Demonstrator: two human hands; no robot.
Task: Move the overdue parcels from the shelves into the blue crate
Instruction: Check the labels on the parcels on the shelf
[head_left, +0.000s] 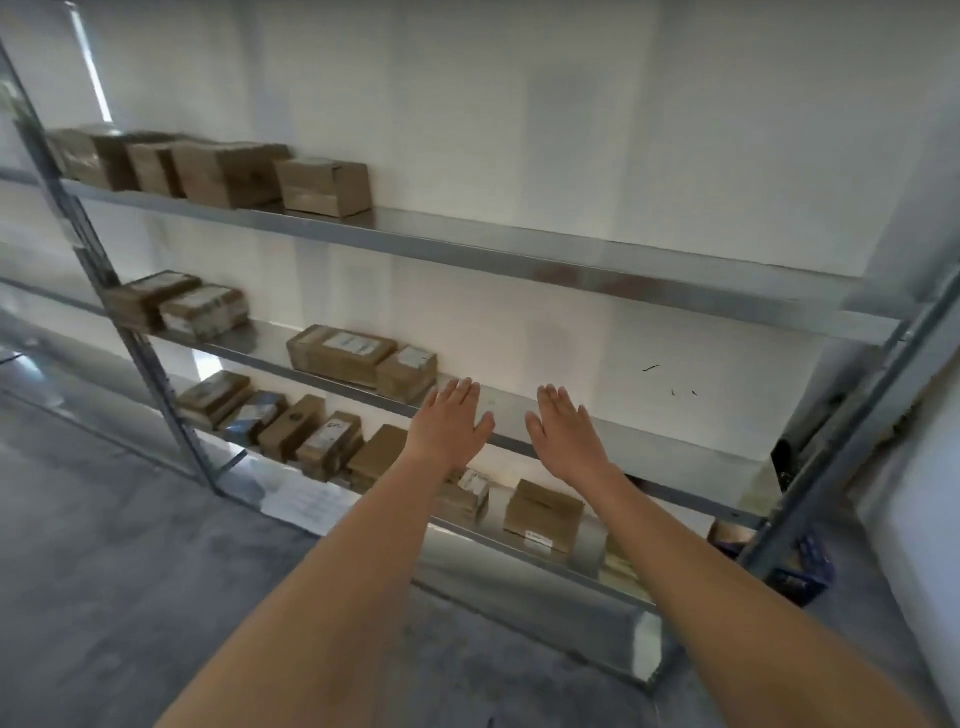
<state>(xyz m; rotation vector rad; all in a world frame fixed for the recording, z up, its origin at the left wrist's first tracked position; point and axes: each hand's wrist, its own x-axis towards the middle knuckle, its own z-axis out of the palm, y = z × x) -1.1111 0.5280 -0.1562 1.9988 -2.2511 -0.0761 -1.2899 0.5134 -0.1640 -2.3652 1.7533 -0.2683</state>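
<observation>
Cardboard parcels (340, 351) sit on all three shelf levels, left/centre frame; none in hand. Left hand (449, 423) & right hand (563, 434) flat, fingers straight & close together, empty. Blue crate (802, 564) lower right, behind upright; contents not visible. Judged early.

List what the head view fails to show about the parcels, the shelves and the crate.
- Parcel labels: too small and blurred to read, so overdue parcels cannot be told apart.
- Blue crate: mostly hidden behind the right shelf upright; contents unseen.
- Bottom-shelf parcels: partly covered by the left forearm.
- Top-shelf boxes: blurred near the left edge.
- Left hand and right hand: contact with the middle shelf unclear.
</observation>
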